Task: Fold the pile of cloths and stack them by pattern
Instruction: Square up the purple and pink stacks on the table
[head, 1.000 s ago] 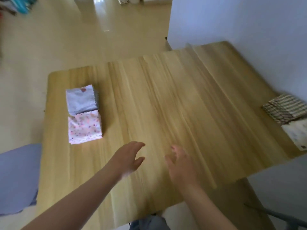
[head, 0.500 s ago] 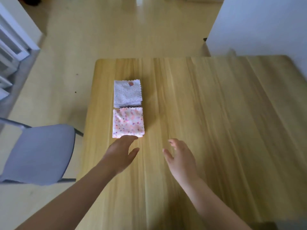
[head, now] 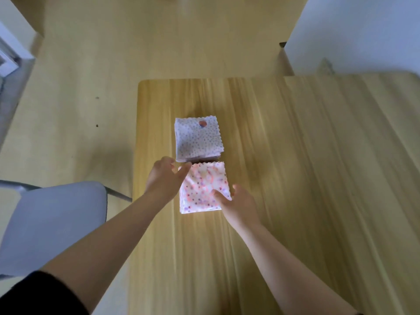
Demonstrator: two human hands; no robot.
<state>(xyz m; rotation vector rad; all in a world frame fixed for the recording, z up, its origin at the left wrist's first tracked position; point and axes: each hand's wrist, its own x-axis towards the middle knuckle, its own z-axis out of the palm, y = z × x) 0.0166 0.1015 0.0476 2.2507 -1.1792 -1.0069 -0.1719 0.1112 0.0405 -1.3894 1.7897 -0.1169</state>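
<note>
Nearest on my feed, a black sleeve sits at the lower left, and both bare forearms reach forward over the table. My right hand is at the near right corner of the pink stack, thumb laid on top and fingers against the right side, pinching that corner. My left hand is at the stack's far left corner with the fingertips touching the cloth. The blur there is too heavy for me to tell whether it grips or only rests.

I count two stacks of folded cloths, one pink with dots and one blue stack with dots and a red mark near its far edge. The layers in each are too blurred to count. Both are close to square, so neither has a clear long axis. Their pinked edges face away from me. They lie in a line running near to far, the blue one just beyond the pink, almost touching, close to the table's left edge.

Left of the table stands one grey chair on the pale floor, and a white wall rises at the far right
</note>
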